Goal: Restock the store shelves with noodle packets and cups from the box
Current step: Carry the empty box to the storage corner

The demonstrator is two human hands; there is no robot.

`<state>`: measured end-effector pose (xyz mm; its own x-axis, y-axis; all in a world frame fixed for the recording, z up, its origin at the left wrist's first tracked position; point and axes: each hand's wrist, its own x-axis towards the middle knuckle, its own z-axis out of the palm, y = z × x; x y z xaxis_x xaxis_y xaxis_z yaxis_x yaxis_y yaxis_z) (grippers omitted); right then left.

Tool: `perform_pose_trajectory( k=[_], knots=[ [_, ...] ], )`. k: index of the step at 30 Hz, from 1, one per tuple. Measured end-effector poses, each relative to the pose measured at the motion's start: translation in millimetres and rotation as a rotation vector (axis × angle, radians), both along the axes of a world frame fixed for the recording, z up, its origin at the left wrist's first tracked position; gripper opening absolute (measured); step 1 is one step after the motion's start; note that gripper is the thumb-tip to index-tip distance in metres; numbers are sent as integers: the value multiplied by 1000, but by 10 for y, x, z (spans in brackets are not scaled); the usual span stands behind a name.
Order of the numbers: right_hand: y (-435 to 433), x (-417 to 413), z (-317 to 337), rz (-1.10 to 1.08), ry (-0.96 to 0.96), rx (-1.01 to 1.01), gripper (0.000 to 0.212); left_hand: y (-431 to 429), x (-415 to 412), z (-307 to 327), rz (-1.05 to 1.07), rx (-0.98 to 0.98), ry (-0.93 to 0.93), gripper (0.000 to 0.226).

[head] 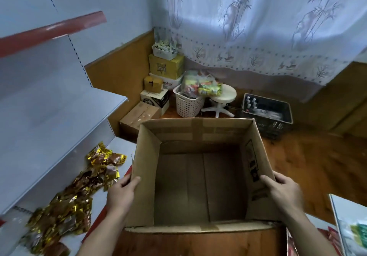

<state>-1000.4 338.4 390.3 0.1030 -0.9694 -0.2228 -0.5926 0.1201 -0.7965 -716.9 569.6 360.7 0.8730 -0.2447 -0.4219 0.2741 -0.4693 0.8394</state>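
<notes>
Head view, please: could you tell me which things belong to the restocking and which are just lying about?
Job: cardboard box, empty, held by left hand and right hand; gold packets; shelves.
Lying about: white basket; stool; black crate; stacked cartons.

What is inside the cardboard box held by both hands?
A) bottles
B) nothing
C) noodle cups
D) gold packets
B: the cardboard box shows only its bare bottom, while the gold packets lie on the shelf to its left.
</notes>
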Motion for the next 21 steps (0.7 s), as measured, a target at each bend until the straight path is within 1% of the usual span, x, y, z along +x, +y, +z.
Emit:
perform_pose_trajectory(
  k=[5, 10, 15, 18, 21],
  knots=[
    [-906, 387, 17, -33, 8, 10, 38, -966, 449, 74, -41, -4, -17, 42],
    [-2051, 868, -137, -21, 9, 12, 34, -1970, 815, -42, 3, 4, -31, 40],
    [-3333, 1495, -407, 94, 2, 23, 34, -2899, 1096, -164, 123, 14, -64, 34],
    [-3982, 1861, -414, 179, 32, 36, 36, -3324, 1205, -110, 217, 30, -62, 35],
    [-4502, 2312, -375, 291, 62, 27, 34, -3655, 1368, -56, 319, 36, -49, 37]
  ],
)
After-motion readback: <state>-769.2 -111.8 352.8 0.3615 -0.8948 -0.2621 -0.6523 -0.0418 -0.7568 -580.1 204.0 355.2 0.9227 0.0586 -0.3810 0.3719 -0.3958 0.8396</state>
